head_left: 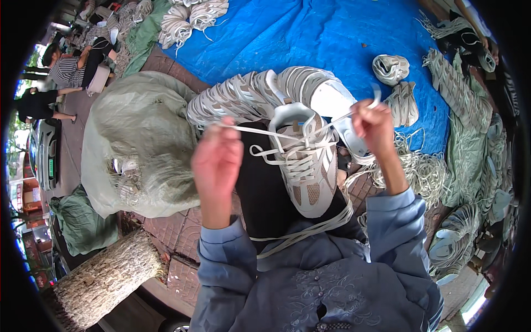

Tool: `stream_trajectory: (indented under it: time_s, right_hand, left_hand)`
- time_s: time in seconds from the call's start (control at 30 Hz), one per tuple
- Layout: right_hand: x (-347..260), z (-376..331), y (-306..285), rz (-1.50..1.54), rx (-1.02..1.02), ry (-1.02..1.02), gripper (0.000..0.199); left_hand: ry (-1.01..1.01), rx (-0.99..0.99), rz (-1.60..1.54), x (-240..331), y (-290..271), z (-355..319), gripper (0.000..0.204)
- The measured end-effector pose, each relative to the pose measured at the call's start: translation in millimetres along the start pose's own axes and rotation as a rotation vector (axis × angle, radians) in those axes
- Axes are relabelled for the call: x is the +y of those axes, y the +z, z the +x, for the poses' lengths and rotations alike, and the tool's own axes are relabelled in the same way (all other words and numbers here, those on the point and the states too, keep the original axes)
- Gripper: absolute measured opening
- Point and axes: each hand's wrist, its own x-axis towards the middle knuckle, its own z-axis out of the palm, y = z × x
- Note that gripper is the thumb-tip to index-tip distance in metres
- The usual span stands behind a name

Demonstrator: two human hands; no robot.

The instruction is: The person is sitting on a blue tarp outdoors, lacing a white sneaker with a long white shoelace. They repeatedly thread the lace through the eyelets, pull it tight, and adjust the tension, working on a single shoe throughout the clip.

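Observation:
A white and beige sneaker [310, 191] rests on my lap with its toe toward me, its laces threaded and partly loose. My left hand [218, 160], somewhat blurred, pinches one end of the white shoelace [260, 130] and draws it out to the left. Up to the right, my right hand [373, 123] has its fingers closed on the other lace end, a bit of which sticks up above them. Between the hands both lace ends run taut over the shoe's tongue. A slack loop hangs on the shoe's left side. More loose laces [310, 229] lie across my thighs.
A row of nested sneaker uppers [238, 97] curves just beyond the shoe. Blue tarp [265, 39] covers the far ground. A large pale sack [144, 144] stands left, with a tree trunk [110, 279] nearer. Tangled laces [415, 169] lie right; other people sit and stand far off.

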Motion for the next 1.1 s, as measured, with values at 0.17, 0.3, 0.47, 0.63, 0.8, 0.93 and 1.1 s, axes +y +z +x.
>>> stream_trajectory:
  time_s: [0.17,0.3,0.47,0.63,0.8,0.93,1.1]
  right_hand:
    - [-22.4,18.2,-45.0,-0.390,0.176,-0.097,0.019]
    - [-32.3,30.6,-84.2,-0.296,0.297,-0.143,0.020]
    - [-39.5,40.4,-142.5,-0.008,0.128,-0.132,0.023]
    - [-45.1,48.8,-198.5,0.488,-0.204,-0.129,0.022]
    - [-54.7,38.3,-211.3,0.561,-0.107,-0.133,0.022]
    - [-47.1,44.0,-183.4,0.218,0.188,-0.126,0.021]
    - [-20.7,26.6,-52.3,-0.684,0.077,0.068,0.021]
  left_hand:
    - [0.417,0.061,0.103,92.4,-62.3,14.7,0.013]
    - [0.612,0.350,0.310,126.1,-117.5,9.8,0.014]
    - [0.500,0.443,0.538,158.0,-153.9,-2.5,0.017]
    - [0.424,0.541,0.665,171.8,-157.3,3.4,0.021]
    - [0.572,0.658,0.348,164.1,-141.8,15.1,0.026]
    - [0.595,0.407,0.099,203.4,-157.6,5.4,0.028]
    - [0.232,0.251,0.399,139.0,-96.8,12.6,0.023]
